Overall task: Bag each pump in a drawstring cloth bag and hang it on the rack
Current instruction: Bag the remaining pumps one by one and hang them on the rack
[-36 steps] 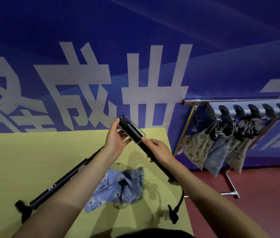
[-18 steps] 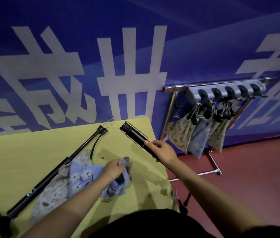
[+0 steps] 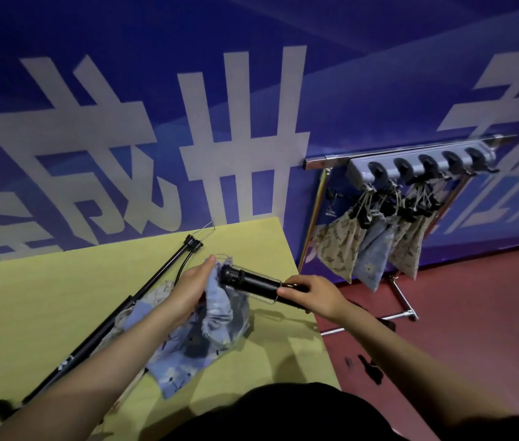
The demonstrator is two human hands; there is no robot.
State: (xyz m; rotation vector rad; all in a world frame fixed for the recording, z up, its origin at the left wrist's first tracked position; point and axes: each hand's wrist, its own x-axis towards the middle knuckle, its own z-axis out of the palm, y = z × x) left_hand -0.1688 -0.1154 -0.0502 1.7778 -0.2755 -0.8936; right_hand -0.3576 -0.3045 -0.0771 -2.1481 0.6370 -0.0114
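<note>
Two pumps are showing. One short black pump (image 3: 253,282) is lying nearly level in the air above the yellow surface (image 3: 45,300), its capped end meeting the mouth of a blue flowered drawstring bag (image 3: 220,316). Right hand (image 3: 314,297) is gripping the pump's near end, fingers (image 3: 287,291) curled round the barrel beside a thin wire bracket. Left hand (image 3: 193,286) is holding the bag's gathered mouth up, fingers clamped on the cloth, thumb pointing upward; the bag's lower part is sagging onto the surface.

One long black pump (image 3: 105,326) is lying slantwise on the surface left of the hands, its hose end toward the wall, its foot at the near left edge, partly hidden by the left forearm. More flowered cloth (image 3: 174,374) is spreading flat under the arm.

Several filled bags (image 3: 376,249), beige and blue, are hanging close together by their cords from a grey hook strip (image 3: 420,162) on a metal rack (image 3: 315,162) standing on the red floor (image 3: 474,329) against the blue wall (image 3: 283,58) with large white lettering.
</note>
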